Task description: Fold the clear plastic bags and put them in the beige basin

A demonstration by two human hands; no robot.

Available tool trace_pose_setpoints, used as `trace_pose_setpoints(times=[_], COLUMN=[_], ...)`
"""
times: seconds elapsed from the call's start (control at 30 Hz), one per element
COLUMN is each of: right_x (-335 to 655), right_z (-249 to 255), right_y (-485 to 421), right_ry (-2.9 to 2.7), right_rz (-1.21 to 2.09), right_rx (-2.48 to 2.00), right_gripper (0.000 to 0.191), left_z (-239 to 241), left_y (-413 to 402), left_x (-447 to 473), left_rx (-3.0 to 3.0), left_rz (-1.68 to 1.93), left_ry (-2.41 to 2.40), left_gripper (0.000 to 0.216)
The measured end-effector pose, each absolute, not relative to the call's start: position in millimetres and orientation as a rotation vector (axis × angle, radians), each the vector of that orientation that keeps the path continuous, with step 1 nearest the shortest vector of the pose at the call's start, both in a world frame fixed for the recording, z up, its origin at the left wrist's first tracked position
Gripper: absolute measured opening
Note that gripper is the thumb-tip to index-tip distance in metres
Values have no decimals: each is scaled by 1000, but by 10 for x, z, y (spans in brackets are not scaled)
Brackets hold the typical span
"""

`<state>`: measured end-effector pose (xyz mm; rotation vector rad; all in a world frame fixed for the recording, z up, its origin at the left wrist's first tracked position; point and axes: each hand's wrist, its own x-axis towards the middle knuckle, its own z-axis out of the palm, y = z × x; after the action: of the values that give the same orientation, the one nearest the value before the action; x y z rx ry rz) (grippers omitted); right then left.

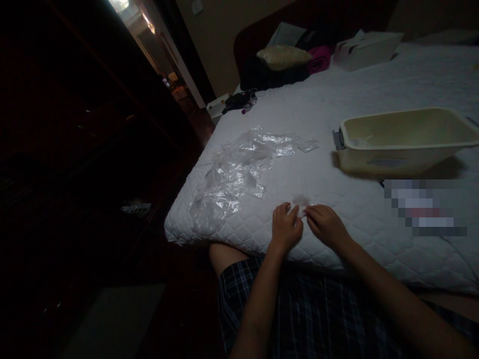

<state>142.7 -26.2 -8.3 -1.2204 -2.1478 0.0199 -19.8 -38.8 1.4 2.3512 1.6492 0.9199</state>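
Note:
A small clear plastic bag [300, 200] lies between my two hands, low over the white quilted bed. My right hand [326, 224] pinches the bag's near right edge between thumb and fingers. On its left side, my left hand [286, 227] has curled fingers, with the index finger and thumb at the plastic; their exact contact is hard to make out in the dim light. Just left of the hands, many crinkled clear plastic bags [239, 172] lie spread in a loose heap across the bed.
A cream plastic bin [407, 157] with grey handles stands on the bed at right, some clear plastic inside. Beyond are a white box [366, 50], a pillow [283, 57] and dark clothes. A blurred-out patch [422, 209] covers something right of my hands. The bed's left edge drops to dark floor.

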Motion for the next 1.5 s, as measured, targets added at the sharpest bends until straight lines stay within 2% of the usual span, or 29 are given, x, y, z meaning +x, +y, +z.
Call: trace_pose_setpoints(times=[0.17, 0.37, 0.43, 0.5, 0.6, 0.67, 0.8, 1.03, 1.3, 1.5], right_x=[1475, 1578, 1588, 1583, 1577, 1584, 1584, 1467, 1448, 1493], right_z=[14, 276, 394, 494, 555, 537, 482, 456, 422, 464], right_y=[-364, -550, -570, -562, -516, -487, -478, -495, -518, -440], right_ry=[-2152, -1965, -1843, -1659, -1341, -1220, -1180, -1098, -926, -959], right_rz=[35, 220, 352, 515, 740, 898, 1138, 1107, 1258, 1247], right_rx=[-1182, -1194, -1253, -1326, -1373, -1390, -1420, -1437, -1394, -1440], right_gripper=[20, 16, 17, 20, 45, 56, 54, 40, 48, 45], left_z=[17, 60, 88, 113, 136, 137, 126, 67, 22, 1], left_y=[-369, -332, -365, -404, -435, -427, -393, -394, -367, -360], left_x=[-273, -244, -186, -122, -52, -33, -50, -117, -79, -7], left_rx=[2398, 2210, 2015, 1736, 1348, 1191, 1012, 845, 852, 878], left_rz=[1022, 1079, 1144, 1151, 1133, 1130, 1126, 1083, 1087, 1052], left_ry=[1403, 1215, 1097, 1010, 1024, 1038, 1043, 946, 1041, 1089], left_gripper=[44, 10, 5, 9, 22, 31, 40, 51, 42, 45])
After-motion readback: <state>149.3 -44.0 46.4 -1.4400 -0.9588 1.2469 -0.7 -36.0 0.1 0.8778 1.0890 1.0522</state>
